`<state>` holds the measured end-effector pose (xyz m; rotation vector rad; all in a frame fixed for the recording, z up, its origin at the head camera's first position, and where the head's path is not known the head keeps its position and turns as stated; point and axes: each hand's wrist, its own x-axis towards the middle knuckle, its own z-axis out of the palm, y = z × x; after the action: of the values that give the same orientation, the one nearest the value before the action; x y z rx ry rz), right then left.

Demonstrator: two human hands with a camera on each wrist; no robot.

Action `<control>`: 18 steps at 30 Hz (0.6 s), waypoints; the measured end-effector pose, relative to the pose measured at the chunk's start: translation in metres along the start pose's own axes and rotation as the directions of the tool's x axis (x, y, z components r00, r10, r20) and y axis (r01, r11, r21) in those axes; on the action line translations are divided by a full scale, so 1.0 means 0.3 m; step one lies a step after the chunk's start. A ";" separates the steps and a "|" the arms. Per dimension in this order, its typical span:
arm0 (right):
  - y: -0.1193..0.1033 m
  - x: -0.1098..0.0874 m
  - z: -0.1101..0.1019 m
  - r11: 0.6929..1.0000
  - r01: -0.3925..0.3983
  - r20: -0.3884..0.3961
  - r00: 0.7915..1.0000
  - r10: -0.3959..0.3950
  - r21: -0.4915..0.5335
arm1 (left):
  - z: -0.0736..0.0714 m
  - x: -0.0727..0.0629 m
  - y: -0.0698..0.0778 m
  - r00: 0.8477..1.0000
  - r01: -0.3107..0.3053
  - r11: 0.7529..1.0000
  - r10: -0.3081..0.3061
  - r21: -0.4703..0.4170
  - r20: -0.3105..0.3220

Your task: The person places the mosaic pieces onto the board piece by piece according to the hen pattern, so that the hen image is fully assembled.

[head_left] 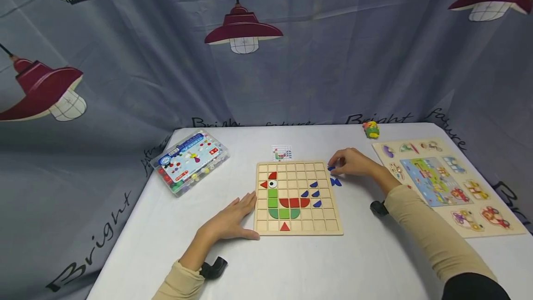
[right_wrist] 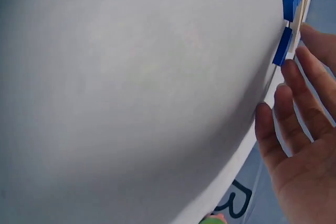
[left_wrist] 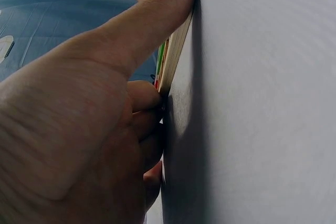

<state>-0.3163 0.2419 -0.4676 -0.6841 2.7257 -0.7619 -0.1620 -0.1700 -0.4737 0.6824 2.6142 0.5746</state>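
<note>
A square wooden grid board [head_left: 322, 227] lies on the table, with red, green and blue pieces set in a bird-like picture. My left hand [head_left: 230, 218] rests along its left side, fingers extended and thumb at the near-left corner; in the left wrist view the thumb [left_wrist: 152, 17] lies against the board's edge. Beyond the far-right corner, my right hand [head_left: 351, 161] has its fingertips right at a small blue piece [head_left: 331, 168]. The right wrist view shows the fingers spread and only slightly bent beside a blue piece [right_wrist: 282, 46]. Two more blue pieces [head_left: 335, 182] lie just nearer.
A small picture card [head_left: 281, 153] lies behind the board. At the back left sits a clear plastic case [head_left: 191, 161] with a printed lid. A large picture puzzle board [head_left: 441, 184] lies on the right, under the right forearm's far side. A small toy figure [head_left: 371, 129] stands at the back edge.
</note>
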 end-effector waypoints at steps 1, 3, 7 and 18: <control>-0.002 0.004 0.004 1.000 -0.003 0.005 1.000 0.003 0.004 | 0.000 0.000 0.000 1.000 0.001 1.000 -0.001 0.001 0.001; -0.007 0.009 0.008 1.000 -0.019 0.016 1.000 0.018 0.008 | 0.000 -0.001 0.001 1.000 0.002 1.000 -0.002 0.005 0.002; -0.004 0.012 0.018 0.999 -0.040 0.025 0.999 0.039 0.019 | -0.002 -0.002 0.005 1.000 0.005 1.000 -0.005 0.009 0.003; 0.005 0.011 0.027 0.992 -0.085 0.020 0.996 0.084 0.092 | -0.002 -0.005 0.006 1.000 -0.002 1.000 0.002 0.010 -0.006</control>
<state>-0.3168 0.2379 -0.4755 -0.5488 2.6664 -0.8528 -0.1605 -0.1694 -0.4718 0.6872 2.6239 0.5661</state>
